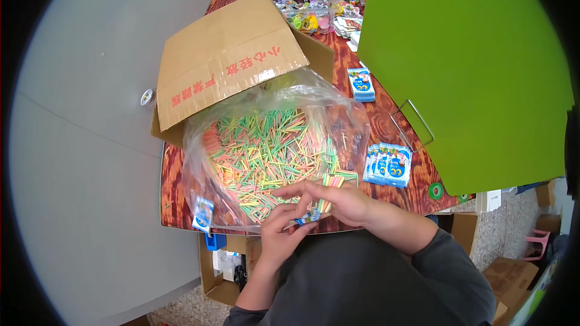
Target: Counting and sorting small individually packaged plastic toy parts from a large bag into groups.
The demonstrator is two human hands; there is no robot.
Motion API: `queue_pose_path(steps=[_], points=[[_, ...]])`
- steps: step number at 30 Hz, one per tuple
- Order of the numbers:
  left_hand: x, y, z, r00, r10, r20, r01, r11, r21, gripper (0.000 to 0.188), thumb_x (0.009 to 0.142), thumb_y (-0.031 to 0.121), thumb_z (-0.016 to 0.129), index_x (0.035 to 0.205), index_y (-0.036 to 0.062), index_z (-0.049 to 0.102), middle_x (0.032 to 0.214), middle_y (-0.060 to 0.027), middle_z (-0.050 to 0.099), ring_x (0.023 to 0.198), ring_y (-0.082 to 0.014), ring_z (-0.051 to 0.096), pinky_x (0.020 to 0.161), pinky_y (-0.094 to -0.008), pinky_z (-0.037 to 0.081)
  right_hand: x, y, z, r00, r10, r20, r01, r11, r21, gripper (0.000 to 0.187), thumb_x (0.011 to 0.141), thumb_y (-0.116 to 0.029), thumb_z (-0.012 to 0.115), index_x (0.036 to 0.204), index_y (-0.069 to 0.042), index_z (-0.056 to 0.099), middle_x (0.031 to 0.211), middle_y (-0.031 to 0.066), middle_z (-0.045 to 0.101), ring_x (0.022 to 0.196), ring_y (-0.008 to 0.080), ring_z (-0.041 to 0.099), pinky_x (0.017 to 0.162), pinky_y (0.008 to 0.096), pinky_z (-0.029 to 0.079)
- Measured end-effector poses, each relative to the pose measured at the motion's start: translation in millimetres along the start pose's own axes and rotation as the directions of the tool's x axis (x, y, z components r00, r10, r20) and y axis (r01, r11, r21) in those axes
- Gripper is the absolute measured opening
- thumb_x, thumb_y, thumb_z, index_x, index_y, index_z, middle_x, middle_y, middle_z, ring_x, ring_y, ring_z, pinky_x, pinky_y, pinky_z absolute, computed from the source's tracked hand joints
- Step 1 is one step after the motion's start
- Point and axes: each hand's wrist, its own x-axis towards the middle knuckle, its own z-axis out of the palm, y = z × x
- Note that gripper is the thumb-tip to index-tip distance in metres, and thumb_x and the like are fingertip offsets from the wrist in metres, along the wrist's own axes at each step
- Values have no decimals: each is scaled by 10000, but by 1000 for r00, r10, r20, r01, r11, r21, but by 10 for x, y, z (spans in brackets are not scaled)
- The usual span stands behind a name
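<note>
A small blue-and-white packet (308, 217) is pinched in my left hand (277, 246), at the table's near edge. Beside it my right hand (353, 206) grips a bundle of short, thin pastel sticks (333, 182) in pink, yellow and green. The bundle's lower end is close to the packet; fingers hide whether it enters the opening. Just beyond both hands, a large heap of the same sticks (260, 145) fills a clear plastic bag (341, 105). The bag spreads out of a tipped cardboard carton (223, 54) with red printing.
To the right on the red-brown table (383, 122) are a fan of blue-and-white packets (389, 166) and a packet stack (361, 86). One packet (203, 214) lies at the left front. A green panel (465, 72) borders the right; clear tubs (308, 9) stand at the back.
</note>
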Motion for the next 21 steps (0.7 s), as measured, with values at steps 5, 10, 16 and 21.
queue_pose_path(steps=[5,10,16,21], points=[[-49,-88,-42,997,72,40,-74,995,69,344,661,-5,842,974,1,701,979,-102,662,869,-208,659,749,-309,530,-80,118,-23,999,26,40,-32,986,166,512,1055,-342,366,945,33,696,1444,146,486,1338,271,424,1132,401,288],[-56,-115,-17,1000,-3,23,4,998,-56,346,663,-6,833,981,-6,696,970,-102,666,898,-204,652,771,-307,523,-79,79,-42,998,61,20,-63,982,178,571,1062,-387,316,905,14,692,1434,203,469,1374,325,387,1134,445,310],[-134,-125,-13,999,20,44,-21,999,28,362,655,-3,839,986,-17,694,972,-96,668,903,-202,645,766,-297,510,-178,84,49,999,-37,-18,36,996,-87,511,1057,-353,363,944,16,700,1406,188,498,1317,295,459,1102,427,352],[-166,-101,21,999,-51,11,52,992,-116,400,676,13,846,1048,-8,702,1007,-70,663,875,-147,618,735,-259,484,-169,112,82,980,-189,-67,154,922,-355,326,1008,-264,540,1236,-55,643,1252,121,622,1103,191,610,980,362,468]])
